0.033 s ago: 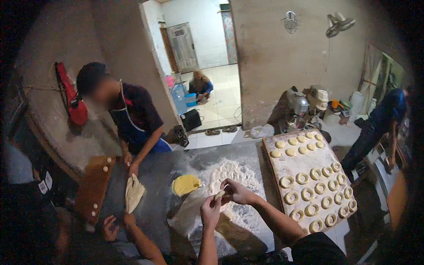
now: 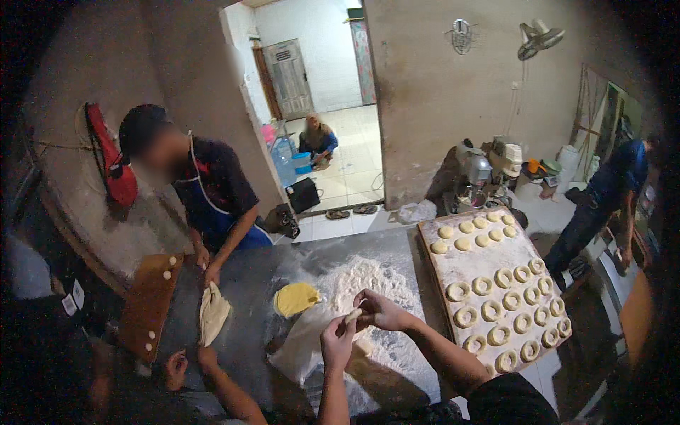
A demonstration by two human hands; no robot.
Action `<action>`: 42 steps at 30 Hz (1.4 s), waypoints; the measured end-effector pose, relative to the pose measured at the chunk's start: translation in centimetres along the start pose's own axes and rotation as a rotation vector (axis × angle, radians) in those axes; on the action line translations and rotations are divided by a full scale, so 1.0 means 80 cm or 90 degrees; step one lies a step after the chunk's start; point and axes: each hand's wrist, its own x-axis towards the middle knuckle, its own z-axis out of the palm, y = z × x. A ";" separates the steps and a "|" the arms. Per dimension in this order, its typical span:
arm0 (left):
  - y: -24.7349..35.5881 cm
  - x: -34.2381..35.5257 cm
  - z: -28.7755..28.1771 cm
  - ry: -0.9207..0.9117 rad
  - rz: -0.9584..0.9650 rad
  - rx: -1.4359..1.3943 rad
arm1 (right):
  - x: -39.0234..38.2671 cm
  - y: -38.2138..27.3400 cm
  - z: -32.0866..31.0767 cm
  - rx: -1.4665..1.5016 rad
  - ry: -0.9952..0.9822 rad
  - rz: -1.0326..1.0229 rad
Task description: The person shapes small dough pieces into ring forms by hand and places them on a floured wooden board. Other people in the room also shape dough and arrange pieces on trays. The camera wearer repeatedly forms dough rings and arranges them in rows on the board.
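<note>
My left hand (image 2: 337, 337) and my right hand (image 2: 380, 312) are raised over the table's middle, both closed on a small pale piece of dough (image 2: 352, 317) between their fingertips. Below and behind them spreads a heap of white flour (image 2: 375, 273). A pale bag or sheet (image 2: 294, 354) lies left of my left hand, beside a yellow round mass (image 2: 296, 299) on the steel table (image 2: 248, 283). To my right, a floured board (image 2: 464, 265) carries several dough rounds and rings.
A co-worker (image 2: 212, 191) and another person's hands (image 2: 209, 358) stretch dough (image 2: 214, 312) at left, near a brown board (image 2: 145, 312) with small dough balls. A person (image 2: 602, 198) bends at right. Stand mixers (image 2: 474, 170) stand by the wall; someone crouches (image 2: 315, 142) beyond the doorway.
</note>
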 end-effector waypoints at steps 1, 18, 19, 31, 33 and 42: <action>0.007 -0.003 0.000 -0.011 -0.029 -0.040 | -0.014 -0.013 0.007 0.017 0.018 -0.037; -0.045 -0.048 0.058 0.098 0.062 -0.408 | -0.082 0.011 0.050 -0.124 0.183 0.079; -0.046 -0.049 0.058 0.095 0.068 -0.315 | -0.087 0.004 0.052 -0.332 0.083 0.051; -0.121 -0.012 0.102 0.186 0.176 0.634 | -0.091 0.032 0.019 -0.198 0.260 0.083; -0.080 0.002 0.080 0.116 0.123 0.442 | -0.096 -0.014 0.005 -0.193 0.245 0.048; 0.009 0.063 0.080 -0.807 -0.471 -0.506 | -0.084 -0.048 -0.059 0.352 -0.245 0.164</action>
